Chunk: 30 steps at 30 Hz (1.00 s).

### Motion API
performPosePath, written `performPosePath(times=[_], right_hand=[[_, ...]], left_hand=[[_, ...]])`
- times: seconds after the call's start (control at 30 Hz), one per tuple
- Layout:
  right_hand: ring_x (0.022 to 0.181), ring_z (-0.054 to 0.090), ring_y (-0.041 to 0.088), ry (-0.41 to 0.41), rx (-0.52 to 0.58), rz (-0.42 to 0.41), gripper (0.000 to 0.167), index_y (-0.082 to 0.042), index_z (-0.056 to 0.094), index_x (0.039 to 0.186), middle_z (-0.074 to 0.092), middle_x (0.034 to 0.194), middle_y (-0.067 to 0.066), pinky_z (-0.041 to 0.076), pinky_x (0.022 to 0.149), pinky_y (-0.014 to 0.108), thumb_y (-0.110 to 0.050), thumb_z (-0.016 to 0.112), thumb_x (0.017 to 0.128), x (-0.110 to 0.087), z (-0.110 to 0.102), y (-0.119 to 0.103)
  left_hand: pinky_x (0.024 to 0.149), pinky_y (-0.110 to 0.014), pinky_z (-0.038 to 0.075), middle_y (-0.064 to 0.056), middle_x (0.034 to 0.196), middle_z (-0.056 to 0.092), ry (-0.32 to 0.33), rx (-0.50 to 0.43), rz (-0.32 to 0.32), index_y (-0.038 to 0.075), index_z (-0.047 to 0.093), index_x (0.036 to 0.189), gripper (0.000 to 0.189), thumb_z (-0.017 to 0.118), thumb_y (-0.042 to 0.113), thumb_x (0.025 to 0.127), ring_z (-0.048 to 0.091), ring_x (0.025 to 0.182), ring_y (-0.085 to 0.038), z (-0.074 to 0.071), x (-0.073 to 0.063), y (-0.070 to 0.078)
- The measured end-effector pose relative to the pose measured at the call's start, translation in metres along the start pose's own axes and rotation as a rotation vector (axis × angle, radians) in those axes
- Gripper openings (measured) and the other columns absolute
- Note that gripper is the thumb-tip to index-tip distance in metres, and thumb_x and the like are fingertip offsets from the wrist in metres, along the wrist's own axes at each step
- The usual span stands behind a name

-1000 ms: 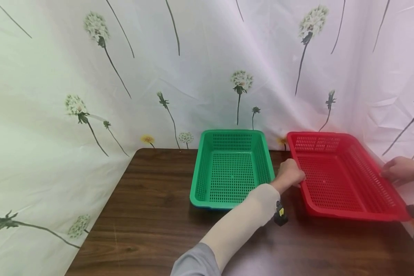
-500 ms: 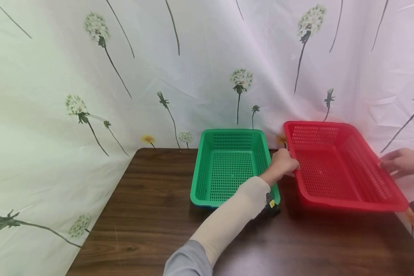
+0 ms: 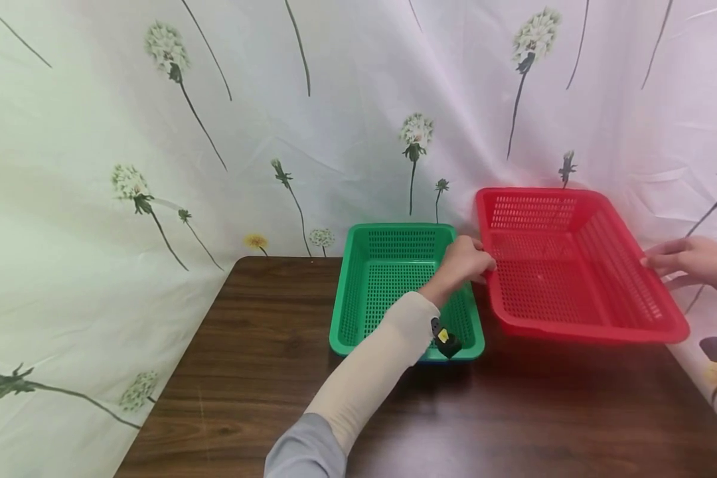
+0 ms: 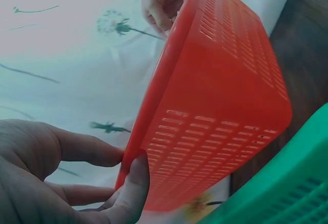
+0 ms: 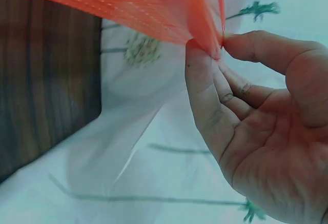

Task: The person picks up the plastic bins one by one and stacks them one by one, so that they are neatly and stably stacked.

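A red perforated plastic basket point(image 3: 550, 285) hangs above the right side of the table, held between both hands. My left hand point(image 3: 463, 259) pinches its left rim; the left wrist view shows thumb and fingers point(image 4: 134, 188) on either side of that rim. On the opposite side my right hand point(image 3: 693, 262) pinches the right rim, and in the right wrist view the thumb and fingertips point(image 5: 200, 65) meet at the red edge. A green perforated basket point(image 3: 343, 299) stands on the table beneath my left forearm, with a sliver of blue under its front rim.
The dark wood-grain table point(image 3: 263, 332) extends left and in front of the baskets. Behind it hangs a white curtain point(image 3: 334, 133) printed with dandelions, which also runs down both sides. A black wrist device point(image 3: 446, 340) sits over the green basket's front right corner.
Both hands have raised the red basket and shifted it left, toward the green basket. My left forearm now covers more of the green basket, which stays in place.
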State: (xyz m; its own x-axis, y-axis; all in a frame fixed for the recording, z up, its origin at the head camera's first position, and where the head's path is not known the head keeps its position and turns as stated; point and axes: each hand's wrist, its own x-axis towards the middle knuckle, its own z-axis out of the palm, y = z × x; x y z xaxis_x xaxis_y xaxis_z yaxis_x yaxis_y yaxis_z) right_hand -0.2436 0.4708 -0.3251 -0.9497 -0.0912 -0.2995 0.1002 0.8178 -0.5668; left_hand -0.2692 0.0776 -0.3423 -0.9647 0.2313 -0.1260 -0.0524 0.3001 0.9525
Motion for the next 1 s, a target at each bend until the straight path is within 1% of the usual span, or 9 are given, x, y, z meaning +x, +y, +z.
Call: performPosePath(times=[0.13,0.23,0.33,0.37,0.47,0.63,0.77,0.87,1.0], right_hand=[[0.095,0.074,0.020,0.028,0.016,-0.026,0.059,0.026,0.040,0.143,0.075,0.115,0.020,0.067,0.086,0.050,-0.022,0.053,0.112,-0.002,0.002,-0.014],[0.093,0.074,0.016,0.046,0.039,-0.038,0.057,0.025,0.042,0.143,0.076,0.112,0.013,0.067,0.085,0.046,-0.021,0.053,0.112,-0.005,0.002,-0.025],[0.093,0.073,0.014,0.057,0.059,-0.037,0.058,0.024,0.042,0.144,0.076,0.111,0.007,0.067,0.084,0.042,-0.023,0.053,0.112,-0.007,0.002,-0.036],[0.094,0.073,0.015,0.057,0.065,-0.040,0.059,0.023,0.042,0.145,0.075,0.112,0.006,0.067,0.084,0.042,-0.025,0.053,0.113,-0.008,0.002,-0.039],[0.095,0.073,0.013,0.063,0.083,-0.038,0.061,0.022,0.041,0.147,0.075,0.111,0.000,0.066,0.084,0.037,-0.028,0.053,0.113,-0.010,0.004,-0.051],[0.091,0.074,0.004,0.072,0.130,-0.058,0.065,0.022,0.040,0.148,0.074,0.108,-0.010,0.065,0.082,0.028,-0.030,0.053,0.112,-0.008,0.006,-0.067],[0.090,0.076,0.004,0.069,0.196,-0.074,0.065,0.020,0.042,0.150,0.072,0.101,-0.019,0.065,0.082,0.027,-0.031,0.055,0.111,-0.003,0.008,-0.082],[0.089,0.077,0.003,0.046,0.260,-0.094,0.060,0.021,0.043,0.148,0.072,0.097,-0.021,0.065,0.081,0.025,-0.025,0.054,0.112,0.001,0.009,-0.094],[0.088,0.077,0.003,0.025,0.332,-0.109,0.055,0.020,0.046,0.146,0.074,0.094,-0.019,0.065,0.080,0.025,-0.021,0.054,0.112,0.006,0.014,-0.109]], left_hand=[[0.077,-0.040,0.068,-0.011,0.087,0.069,-0.013,-0.025,0.020,-0.004,0.071,0.104,0.009,0.071,-0.005,0.095,0.075,0.073,-0.022,-0.015,0.000,0.004],[0.080,-0.042,0.068,-0.011,0.088,0.069,-0.031,-0.034,0.028,-0.004,0.071,0.109,0.013,0.071,-0.003,0.096,0.074,0.072,-0.021,-0.027,-0.002,0.008],[0.085,-0.045,0.067,-0.013,0.090,0.072,-0.055,-0.039,0.041,-0.006,0.071,0.113,0.016,0.069,-0.003,0.098,0.074,0.073,-0.022,-0.039,-0.005,0.013],[0.089,-0.047,0.067,-0.015,0.092,0.073,-0.064,-0.046,0.046,-0.007,0.071,0.114,0.017,0.069,-0.003,0.098,0.074,0.074,-0.022,-0.044,-0.006,0.014],[0.093,-0.049,0.065,-0.016,0.095,0.074,-0.084,-0.061,0.061,-0.009,0.070,0.119,0.021,0.067,-0.002,0.100,0.074,0.076,-0.022,-0.059,-0.009,0.016],[0.093,-0.047,0.066,-0.018,0.107,0.074,-0.100,-0.074,0.074,-0.008,0.066,0.132,0.032,0.065,0.000,0.102,0.074,0.082,-0.022,-0.082,-0.010,0.019],[0.090,-0.043,0.067,-0.023,0.122,0.073,-0.119,-0.049,0.087,-0.007,0.061,0.141,0.038,0.064,0.003,0.104,0.076,0.090,-0.025,-0.101,-0.012,0.021],[0.089,-0.040,0.067,-0.024,0.128,0.072,-0.127,-0.022,0.094,-0.007,0.061,0.142,0.039,0.063,0.005,0.105,0.077,0.095,-0.027,-0.117,-0.015,0.021],[0.091,-0.041,0.066,-0.025,0.130,0.070,-0.100,-0.020,0.090,-0.007,0.061,0.142,0.040,0.063,0.005,0.104,0.074,0.094,-0.026,-0.134,-0.019,0.020]])
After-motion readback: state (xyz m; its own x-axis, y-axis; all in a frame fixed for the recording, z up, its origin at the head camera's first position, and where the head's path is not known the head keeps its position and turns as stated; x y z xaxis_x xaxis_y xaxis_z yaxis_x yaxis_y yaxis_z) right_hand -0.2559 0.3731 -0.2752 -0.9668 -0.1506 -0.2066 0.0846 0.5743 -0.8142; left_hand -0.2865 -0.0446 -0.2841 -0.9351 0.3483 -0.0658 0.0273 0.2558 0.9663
